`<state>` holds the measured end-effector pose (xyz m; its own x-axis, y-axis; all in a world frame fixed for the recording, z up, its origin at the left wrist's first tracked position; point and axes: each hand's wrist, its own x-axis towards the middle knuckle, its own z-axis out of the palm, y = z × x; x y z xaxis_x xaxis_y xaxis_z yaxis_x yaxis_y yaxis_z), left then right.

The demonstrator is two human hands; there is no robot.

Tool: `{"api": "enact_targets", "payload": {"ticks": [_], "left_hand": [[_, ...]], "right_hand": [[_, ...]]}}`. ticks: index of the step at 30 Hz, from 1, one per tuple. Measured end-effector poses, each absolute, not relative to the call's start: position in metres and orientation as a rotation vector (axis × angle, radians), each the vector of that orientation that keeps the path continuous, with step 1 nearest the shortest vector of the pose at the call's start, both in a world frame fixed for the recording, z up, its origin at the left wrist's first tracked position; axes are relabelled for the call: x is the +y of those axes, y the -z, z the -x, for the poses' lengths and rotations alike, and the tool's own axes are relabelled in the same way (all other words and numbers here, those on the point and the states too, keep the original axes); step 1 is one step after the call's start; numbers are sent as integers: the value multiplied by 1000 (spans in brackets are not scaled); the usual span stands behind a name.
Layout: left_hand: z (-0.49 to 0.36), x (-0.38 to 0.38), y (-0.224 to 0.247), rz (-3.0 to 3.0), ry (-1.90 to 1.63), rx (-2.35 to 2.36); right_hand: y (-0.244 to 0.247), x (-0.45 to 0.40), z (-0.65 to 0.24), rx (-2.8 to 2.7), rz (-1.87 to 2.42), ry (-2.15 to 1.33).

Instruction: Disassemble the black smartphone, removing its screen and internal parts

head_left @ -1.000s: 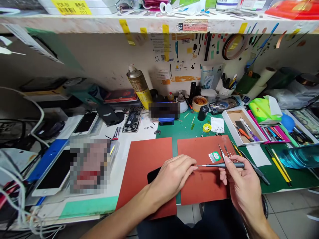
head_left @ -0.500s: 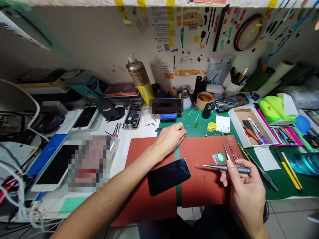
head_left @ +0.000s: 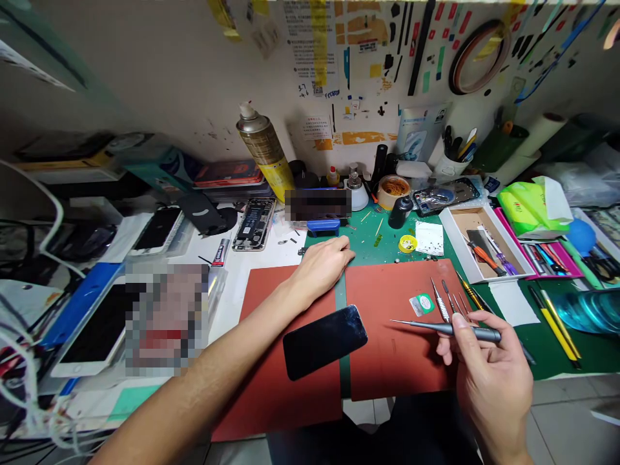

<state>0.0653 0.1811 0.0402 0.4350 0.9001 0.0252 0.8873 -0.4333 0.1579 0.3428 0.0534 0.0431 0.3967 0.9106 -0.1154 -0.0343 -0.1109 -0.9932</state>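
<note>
My left hand (head_left: 325,261) rests with curled fingers near the far edge of the red mat (head_left: 276,290). Whatever it might hold is hidden. A black phone or screen panel (head_left: 325,342) lies face up and slanted below that wrist, across the strip between two red mats. In my right hand (head_left: 489,368), thumb and fingers grip a slim grey precision screwdriver (head_left: 438,327). Its thin tip points left above the right-hand red mat (head_left: 387,368), apart from the panel. Just beyond it lie a silver-handled tool (head_left: 440,300), several thin tools and a green-and-clear packet (head_left: 422,304).
An opened phone (head_left: 254,224), a spray can (head_left: 265,152) and a black bottle (head_left: 400,213) stand or lie behind. To the right are a white tool box (head_left: 518,276) and yellow pens (head_left: 557,323). A white-framed phone (head_left: 104,329) and cables (head_left: 31,387) occupy the left.
The view has shifted slightly. My right hand has moved a little to the right with the screwdriver. My left hand and the black panel stay where they were on the mats.
</note>
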Motion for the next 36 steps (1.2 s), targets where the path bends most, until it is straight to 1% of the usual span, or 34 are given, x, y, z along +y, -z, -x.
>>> {"api": "enact_targets", "payload": {"ticks": [3, 6, 9, 11, 15, 18, 22, 28, 32, 36], "left_hand": [[-58, 178, -46, -2540, -213, 1605], [-45, 160, -59, -2502, -337, 1621], [-28, 120, -68, -2425, -523, 1558], [-15, 85, -64, -2388, -580, 1515], [3, 25, -36, -2416, -556, 1593], [7, 1, -17, -2430, -474, 1644], [7, -9, -7, -2410, -511, 1625], [9, -10, -1, -2477, -557, 1602], [6, -7, -2, -2543, -549, 1591], [0, -4, -13, -2608, -561, 1533]], "right_hand": [[-43, 51, -347, -839, 1439, -959], [-41, 46, -350, -873, 1472, -912], [-37, 38, -355, -947, 1504, -819], [-35, 33, -358, -1043, 1517, -729], [-32, 34, -361, -1442, 1544, -378], [-27, 44, -351, -1739, 1483, -73], [-15, 56, -335, -1959, 1542, 123], [-7, 60, -341, -2022, 1678, 270], [-9, 58, -351, -2072, 1673, 293], [-10, 55, -354, -2084, 1640, 258]]}}
